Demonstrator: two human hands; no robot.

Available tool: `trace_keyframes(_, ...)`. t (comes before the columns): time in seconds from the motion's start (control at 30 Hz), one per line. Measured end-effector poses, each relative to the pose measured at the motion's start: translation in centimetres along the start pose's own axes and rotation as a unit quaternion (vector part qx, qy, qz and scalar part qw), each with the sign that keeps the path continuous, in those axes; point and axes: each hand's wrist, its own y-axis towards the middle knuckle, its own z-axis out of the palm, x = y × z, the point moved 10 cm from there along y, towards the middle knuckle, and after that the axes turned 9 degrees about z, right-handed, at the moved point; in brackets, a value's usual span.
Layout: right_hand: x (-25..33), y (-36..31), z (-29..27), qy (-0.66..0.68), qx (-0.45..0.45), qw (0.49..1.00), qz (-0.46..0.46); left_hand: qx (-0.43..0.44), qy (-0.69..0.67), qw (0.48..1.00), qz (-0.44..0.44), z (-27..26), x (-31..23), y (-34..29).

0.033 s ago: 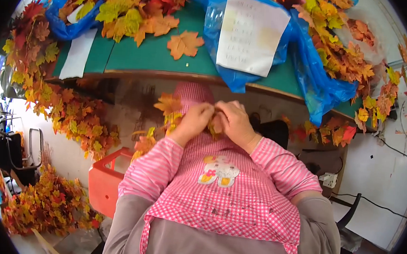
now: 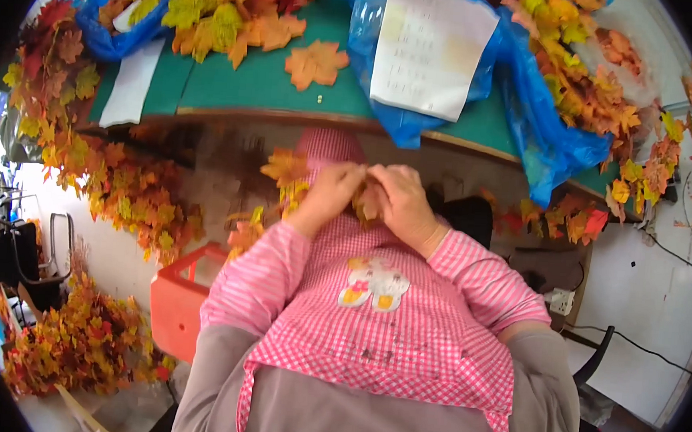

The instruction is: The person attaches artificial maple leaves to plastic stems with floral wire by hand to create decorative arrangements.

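My left hand point(image 2: 331, 195) and my right hand point(image 2: 405, 202) meet above my lap, in front of the table edge. Both are closed, fingertips pinched together on an artificial maple leaf garland point(image 2: 288, 172). Its orange and yellow leaves trail past my left wrist toward the left forearm. A brownish-orange leaf point(image 2: 369, 205) hangs below the fingers of my right hand. The exact spot being pinched is hidden by the fingertips. A pink checked apron point(image 2: 434, 326) covers my lap and front.
The green table point(image 2: 234, 92) ahead carries heaps of leaves, a single orange leaf point(image 2: 316, 65), a blue plastic bag point(image 2: 555, 150) and a written paper sheet point(image 2: 429, 53). A red plastic stool point(image 2: 175, 308) stands at my left, near a leaf pile point(image 2: 80, 342). A cable point(image 2: 634, 340) runs at right.
The view has shifted slightly, so the table and paper sit a little higher. My hands stay pinched together, with the leaf under the right fingers turned a little more into view.
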Motion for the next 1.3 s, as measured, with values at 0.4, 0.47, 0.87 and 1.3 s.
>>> trace_keyframes(0.4,-2.5,0.5,-3.0,0.146,0.096,0.984,0.047,0.036,0.045,0.995,0.076,0.6,-6.0,-2.6)
trace_keyframes(0.47,-2.1,-0.1,-0.3,0.109,0.227,0.968,0.013,0.030,0.053,0.991,0.116,0.1,-7.3,-3.1)
trace_keyframes(0.87,-3.1,1.7,-2.1,0.219,0.219,0.934,0.180,-0.037,0.411,0.871,0.265,1.7,-16.4,-3.7)
trace_keyframes(1.3,-1.8,-3.3,-1.1,-0.018,0.109,0.993,0.051,0.029,0.162,0.985,0.043,2.8,-5.8,-1.9)
